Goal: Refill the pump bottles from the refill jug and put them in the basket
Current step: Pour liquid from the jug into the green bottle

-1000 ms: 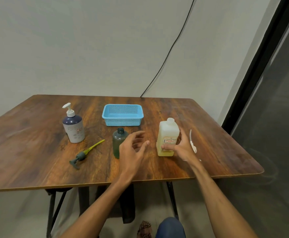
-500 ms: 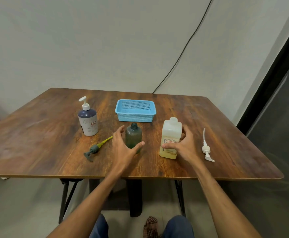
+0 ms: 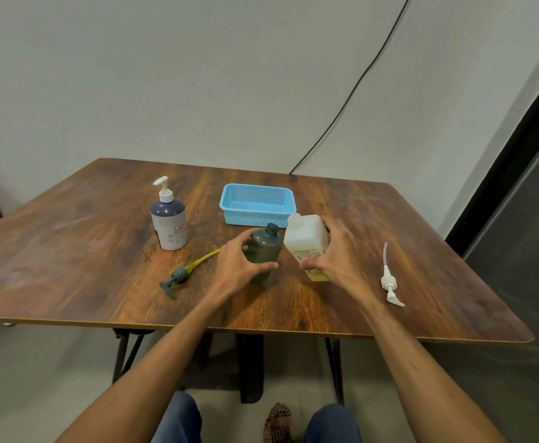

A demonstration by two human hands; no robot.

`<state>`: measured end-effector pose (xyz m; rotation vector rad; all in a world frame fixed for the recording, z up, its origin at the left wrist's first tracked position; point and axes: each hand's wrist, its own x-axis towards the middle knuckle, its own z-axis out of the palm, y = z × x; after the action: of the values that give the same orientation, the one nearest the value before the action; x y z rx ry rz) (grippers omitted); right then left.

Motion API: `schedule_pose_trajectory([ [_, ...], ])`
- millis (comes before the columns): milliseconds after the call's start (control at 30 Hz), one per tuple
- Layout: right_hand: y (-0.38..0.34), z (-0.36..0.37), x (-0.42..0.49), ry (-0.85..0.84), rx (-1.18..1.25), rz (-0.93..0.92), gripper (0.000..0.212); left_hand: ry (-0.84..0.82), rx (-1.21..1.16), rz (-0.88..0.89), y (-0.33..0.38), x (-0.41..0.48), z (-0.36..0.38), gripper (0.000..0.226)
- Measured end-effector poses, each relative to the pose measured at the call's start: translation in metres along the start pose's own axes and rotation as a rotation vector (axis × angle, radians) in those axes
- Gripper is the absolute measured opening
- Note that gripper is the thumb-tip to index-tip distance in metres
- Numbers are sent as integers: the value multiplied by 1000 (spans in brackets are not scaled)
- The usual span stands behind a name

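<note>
From the head camera, the left hand (image 3: 241,266) wraps the green bottle (image 3: 264,251), thumb in front and fingers round the back, clamped on it, probably to steady it so it cannot tip while being filled. Its neck is bare and open, since its green pump (image 3: 185,274) lies flat on the table (image 3: 69,266) just to the left. The right hand (image 3: 338,263) closes on the refill jug (image 3: 306,243), thumb on the near face and fingers behind; the jug leans toward the green bottle, its mouth close beside the open neck, seemingly starting a pour. A white pump (image 3: 389,282) lies well to the right, out of the way. The blue bottle (image 3: 169,223) stands at the left with its pump on. The basket (image 3: 257,204) waits empty behind both bottles
</note>
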<state>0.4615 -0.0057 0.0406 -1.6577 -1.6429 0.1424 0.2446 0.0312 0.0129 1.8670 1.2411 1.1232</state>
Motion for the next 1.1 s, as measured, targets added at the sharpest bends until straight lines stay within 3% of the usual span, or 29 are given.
schedule_pose_trajectory([
  [300, -14, -11, 10, -37, -304, -109, 97, -64, 43, -8, 6, 0, -10, 86],
  [467, -19, -23, 8, -16, -450, -183, 84, -88, 42, -25, 8, 0, -12, 85],
  [1100, -31, -34, 9, -54, -552, -179, 81, -140, 62, -62, 15, -2, -12, 89],
])
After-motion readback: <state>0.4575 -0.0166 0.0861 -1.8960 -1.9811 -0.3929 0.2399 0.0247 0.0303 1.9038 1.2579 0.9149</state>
